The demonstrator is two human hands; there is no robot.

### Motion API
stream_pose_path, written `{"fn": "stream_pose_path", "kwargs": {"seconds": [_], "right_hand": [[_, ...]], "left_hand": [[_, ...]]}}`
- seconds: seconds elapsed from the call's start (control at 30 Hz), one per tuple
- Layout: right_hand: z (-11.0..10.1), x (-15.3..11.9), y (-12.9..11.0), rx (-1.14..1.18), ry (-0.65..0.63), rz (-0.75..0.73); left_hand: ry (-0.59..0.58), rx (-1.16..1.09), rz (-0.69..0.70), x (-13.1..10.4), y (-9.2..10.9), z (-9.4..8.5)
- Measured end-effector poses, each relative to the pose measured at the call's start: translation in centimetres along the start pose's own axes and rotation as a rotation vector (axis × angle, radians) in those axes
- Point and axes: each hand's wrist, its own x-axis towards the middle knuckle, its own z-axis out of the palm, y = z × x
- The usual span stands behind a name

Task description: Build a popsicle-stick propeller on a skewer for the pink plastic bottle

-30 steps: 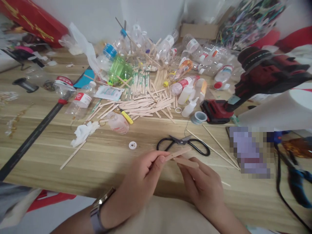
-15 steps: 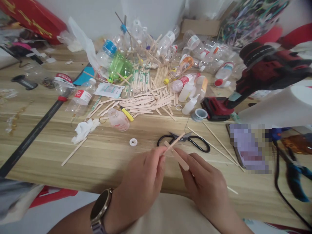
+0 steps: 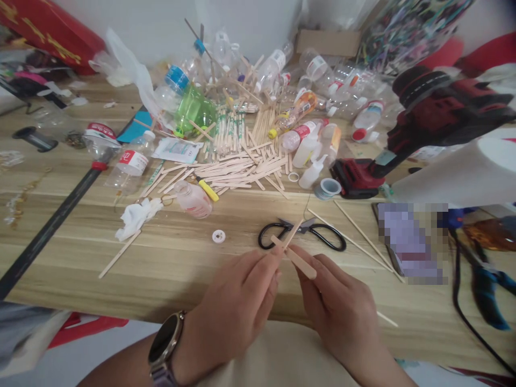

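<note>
Two flat wooden craft sticks cross in front of me. My left hand (image 3: 237,295), wearing a watch (image 3: 166,338) at the wrist, is closed in a pinch on one stick (image 3: 293,234), which points up and to the right. My right hand (image 3: 341,309) grips the other stick (image 3: 302,262), slanting down to the right with its rounded end showing. The sticks touch near my left fingertips; how they are joined, if at all, I cannot tell. Just beyond them black-handled scissors (image 3: 325,237) lie spread on the wooden table (image 3: 193,290).
A heap of craft sticks (image 3: 237,169) lies further back, with plastic bottles (image 3: 278,67) behind. A pink bottle (image 3: 193,199), a white cap (image 3: 218,236) and crumpled tissue (image 3: 139,217) are on the left. At right are thin sticks (image 3: 363,252), a phone (image 3: 411,242), a red-black power tool (image 3: 435,118) and pliers (image 3: 486,290).
My left hand has shifted slightly right, its fingers now closer to the crossing of the sticks. The right hand stays nearly in place, and the view has moved a little.
</note>
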Motion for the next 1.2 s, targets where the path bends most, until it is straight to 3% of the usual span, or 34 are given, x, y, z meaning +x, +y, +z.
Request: {"fn": "stream_pose_path", "kwargs": {"seconds": [0.27,0.47,0.53,0.6,0.73,0.8,0.87,1.07,1.13,1.2], "right_hand": [[-0.5,0.2,-0.1,0.273,-0.033,0.093],[-0.4,0.5,0.7,-0.242,0.098,-0.176],[-0.2,0.6,1.0,-0.301,0.133,-0.207],[-0.1,0.8,1.2,-0.199,0.1,-0.167],[-0.6,1.4,1.0,0.31,-0.112,0.073],[-1.0,1.8,0.8,0.443,-0.161,0.141],[-1.2,1.9,0.7,0.382,-0.123,0.11],[-0.7,1.1,1.5,-0.255,0.126,-0.279],[-0.6,1.2,1.6,-0.243,0.132,-0.267],[-0.7,1.6,1.4,-0.046,0.067,-0.141]], "left_hand": [[-0.058,-0.126,0.103,-0.3,-0.8,-0.1],[-0.037,-0.208,-0.049,0.2,0.1,0.0],[-0.032,-0.224,-0.082,0.3,0.3,0.1],[-0.042,-0.231,-0.083,0.4,0.2,0.0],[-0.114,-0.229,-0.01,0.5,-0.4,-0.4],[-0.131,-0.23,0.02,0.5,-0.5,-0.6],[-0.12,-0.236,0.014,0.6,-0.5,-0.7],[-0.092,-0.306,-0.07,0.9,0.3,-0.2],[-0.082,-0.321,-0.092,0.9,0.3,-0.2],[-0.078,-0.32,-0.083,0.9,0.2,-0.4]]}}
